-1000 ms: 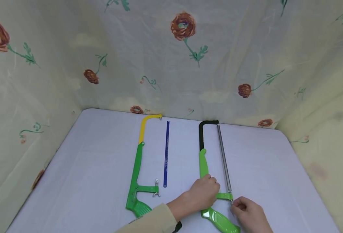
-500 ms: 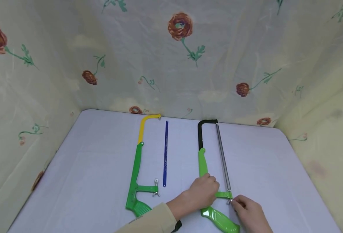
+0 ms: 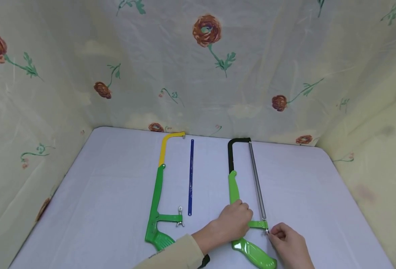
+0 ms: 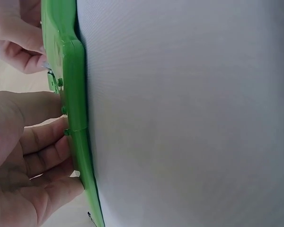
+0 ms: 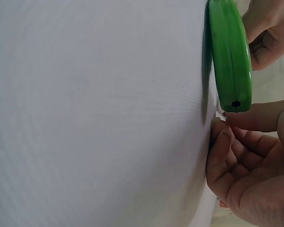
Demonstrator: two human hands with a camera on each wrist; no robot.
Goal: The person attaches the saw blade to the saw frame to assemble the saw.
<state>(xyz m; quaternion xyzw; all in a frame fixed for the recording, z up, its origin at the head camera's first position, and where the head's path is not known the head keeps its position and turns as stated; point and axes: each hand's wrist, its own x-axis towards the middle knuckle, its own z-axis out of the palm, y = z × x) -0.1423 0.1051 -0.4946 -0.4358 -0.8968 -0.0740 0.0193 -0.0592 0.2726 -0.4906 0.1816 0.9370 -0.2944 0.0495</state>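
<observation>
A light green hacksaw (image 3: 234, 188) with a black front bow (image 3: 231, 153) lies on the table. A grey blade (image 3: 257, 179) spans it from the bow tip to the green cross arm (image 3: 258, 224). My left hand (image 3: 235, 220) grips the frame just above the handle (image 3: 255, 254); in the left wrist view its fingertips (image 4: 61, 187) press on the green frame. At the cross arm's end, my right hand (image 3: 290, 244) pinches the small silver wing nut (image 3: 266, 232) between thumb and index finger. The handle (image 5: 232, 61) mostly hides that nut in the right wrist view.
To the left lies a second hacksaw (image 3: 157, 190), darker green with a yellow bow (image 3: 163, 149) and its own wing nut (image 3: 180, 224). Beside it is a loose blue blade (image 3: 191, 177). Flowered cloth (image 3: 198, 74) walls the white table (image 3: 117, 194) at the back and sides.
My right thumb and index finger have shifted around the wing nut, whose wings now stand at a different angle. My left hand keeps its grip on the frame.
</observation>
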